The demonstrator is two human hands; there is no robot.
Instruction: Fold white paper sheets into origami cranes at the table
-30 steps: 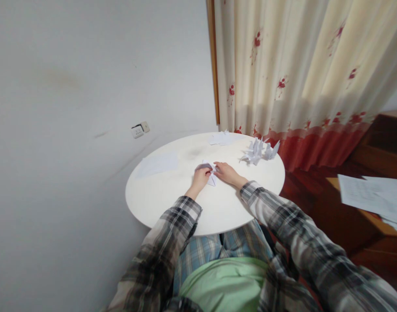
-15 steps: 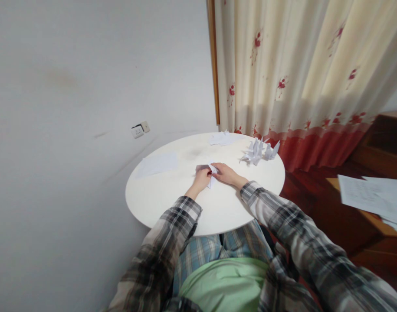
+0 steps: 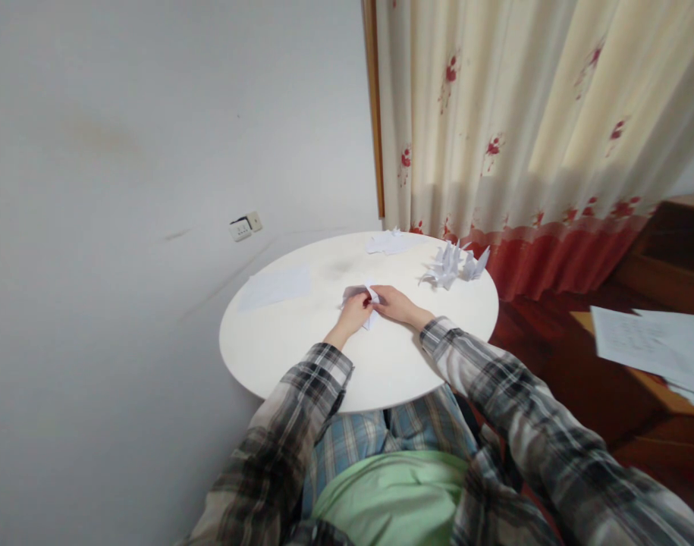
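1. The white table (image 3: 301,356) bears the paper (image 3: 368,321) near its centre.
2. The left hand (image 3: 354,312), curled, pinches the paper; the right hand (image 3: 394,305), half-curled, grips its right side.
3. A sheet (image 3: 275,287) lies left; folded pieces (image 3: 446,267) stand right.
4. A curtain (image 3: 529,114) hangs beyond.

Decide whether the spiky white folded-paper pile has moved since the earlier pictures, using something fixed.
No: the spiky white folded-paper pile shows no shift either way, judged against the far right rim of the round white table.
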